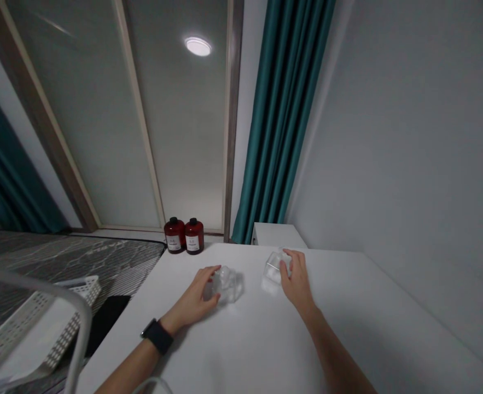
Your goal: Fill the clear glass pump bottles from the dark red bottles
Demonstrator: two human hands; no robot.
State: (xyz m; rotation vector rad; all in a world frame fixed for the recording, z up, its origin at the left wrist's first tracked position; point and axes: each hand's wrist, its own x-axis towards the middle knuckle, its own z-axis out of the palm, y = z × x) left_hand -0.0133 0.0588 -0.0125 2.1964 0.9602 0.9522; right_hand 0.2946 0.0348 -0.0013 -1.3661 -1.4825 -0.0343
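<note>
As both bare hands lie on the objects before them, the left hand [192, 302], a black wristwatch [157, 336] on its wrist, curves around a clear plastic container [228, 285] near the middle of the tabletop [245, 350]. The right hand [296, 279] arches over a second clear plastic container [274, 268], closer to the far edge. Neither hand is clenched; whether either truly grasps cannot be told (no contents show through either container). Past the far edge stand two dark red bottles [184, 236] with black caps; off the left edge lies a white perforated basket [83, 290].
</note>
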